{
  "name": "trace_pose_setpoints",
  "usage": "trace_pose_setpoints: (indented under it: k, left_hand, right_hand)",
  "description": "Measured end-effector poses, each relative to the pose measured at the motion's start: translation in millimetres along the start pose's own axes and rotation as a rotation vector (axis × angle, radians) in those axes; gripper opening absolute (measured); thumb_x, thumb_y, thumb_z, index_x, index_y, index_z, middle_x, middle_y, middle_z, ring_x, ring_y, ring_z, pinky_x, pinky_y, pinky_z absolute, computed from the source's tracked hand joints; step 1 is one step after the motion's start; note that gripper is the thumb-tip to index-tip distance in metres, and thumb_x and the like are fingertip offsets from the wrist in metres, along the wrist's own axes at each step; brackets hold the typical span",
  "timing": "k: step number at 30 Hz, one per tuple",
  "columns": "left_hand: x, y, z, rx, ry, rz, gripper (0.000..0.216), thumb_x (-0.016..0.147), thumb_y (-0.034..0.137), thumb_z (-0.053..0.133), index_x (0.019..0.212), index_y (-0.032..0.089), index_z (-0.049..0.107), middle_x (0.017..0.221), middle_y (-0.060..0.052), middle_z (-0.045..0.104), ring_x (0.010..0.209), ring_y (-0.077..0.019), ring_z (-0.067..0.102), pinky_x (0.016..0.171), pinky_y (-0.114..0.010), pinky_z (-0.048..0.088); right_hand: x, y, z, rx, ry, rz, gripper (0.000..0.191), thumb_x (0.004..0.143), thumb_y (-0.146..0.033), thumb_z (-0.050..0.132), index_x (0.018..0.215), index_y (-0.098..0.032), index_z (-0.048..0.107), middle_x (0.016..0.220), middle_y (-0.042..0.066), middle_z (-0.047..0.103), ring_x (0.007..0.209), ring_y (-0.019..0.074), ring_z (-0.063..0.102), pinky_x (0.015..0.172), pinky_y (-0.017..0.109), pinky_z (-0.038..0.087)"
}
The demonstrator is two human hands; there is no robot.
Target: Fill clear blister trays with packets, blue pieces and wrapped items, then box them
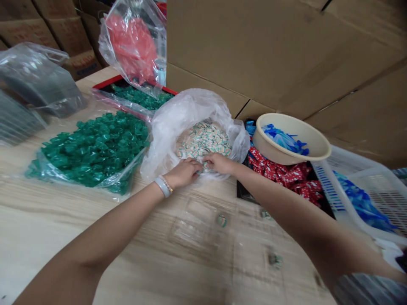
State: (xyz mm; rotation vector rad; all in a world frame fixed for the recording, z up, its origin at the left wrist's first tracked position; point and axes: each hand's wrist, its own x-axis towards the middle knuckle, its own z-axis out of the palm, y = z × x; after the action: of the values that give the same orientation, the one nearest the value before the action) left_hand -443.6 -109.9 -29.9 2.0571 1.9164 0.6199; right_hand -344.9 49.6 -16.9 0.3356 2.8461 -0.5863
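A crumpled white plastic bag [163, 135], its mouth spread wide, holds a heap of small flat pieces [205, 140] in beige, green and white. At the bag's near edge, my left hand [187, 171], with bracelets at the wrist, bends its fingers down into the pieces. Close on its right is my right hand [218, 163], fingers curled and pinched together at the same heap. What lies between the fingertips of either hand is too small and blurred to name. Nearer to me, clear plastic trays [195, 222] lie on the table, a small round patterned piece [221, 220] in one.
Left of the bag sits a pile of green translucent pieces [98, 148] on clear plastic. On the right, a cream basin [294, 137] with blue pieces rests over red printed packets [286, 173]; a white basket [375, 186] stands beside it. Cardboard boxes [270, 55] rise behind.
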Motion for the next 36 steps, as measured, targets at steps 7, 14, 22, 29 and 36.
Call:
trace_pose_setpoints:
  k: [7,14,22,29,36]
  left_hand:
    - [-4,3,-3,0.009,0.012,-0.001,0.019,0.078,0.017,0.046,0.092,0.018,0.059,0.105,-0.006,0.059,0.104,-0.0201,0.046,0.090,-0.036,0.035]
    - [-5,5,-2,0.015,0.030,0.014,0.019,0.079,0.017,0.044,0.091,0.018,0.059,0.103,-0.005,0.059,0.102,-0.0188,0.047,0.090,-0.034,0.035]
    - [-2,10,-2,0.012,0.023,0.036,0.022,0.078,0.016,0.045,0.095,0.017,0.059,0.103,-0.006,0.060,0.103,-0.0191,0.047,0.091,-0.034,0.034]
    - [5,9,0,-0.007,0.020,0.054,0.021,0.078,0.017,0.045,0.094,0.018,0.059,0.105,-0.006,0.059,0.107,-0.0187,0.046,0.094,-0.035,0.033]
    - [1,5,8,-0.077,0.018,0.060,0.019,0.080,0.018,0.045,0.095,0.019,0.057,0.115,-0.005,0.055,0.113,-0.0173,0.044,0.097,-0.036,0.032]
  right_hand:
    - [-16,-2,0,-0.089,0.097,-0.092,0.016,0.068,-0.005,0.054,0.079,-0.014,0.060,0.083,0.005,0.052,0.079,0.0145,0.049,0.071,0.024,0.038]
    - [-29,-3,10,-0.066,0.116,-0.089,0.013,0.074,-0.011,0.054,0.085,-0.016,0.061,0.082,0.004,0.054,0.082,0.0149,0.051,0.075,0.026,0.039]
    - [-27,-5,16,-0.027,0.172,-0.062,0.018,0.075,-0.011,0.053,0.091,-0.015,0.061,0.088,0.006,0.055,0.087,0.0154,0.050,0.078,0.027,0.038]
    - [-27,-1,19,-0.011,0.210,-0.049,0.018,0.073,-0.006,0.052,0.086,-0.014,0.062,0.081,0.005,0.056,0.083,0.0155,0.050,0.077,0.028,0.039]
    - [-26,-6,22,-0.043,0.187,0.007,0.021,0.074,-0.005,0.049,0.086,-0.014,0.063,0.085,0.006,0.057,0.085,0.0150,0.051,0.078,0.027,0.039]
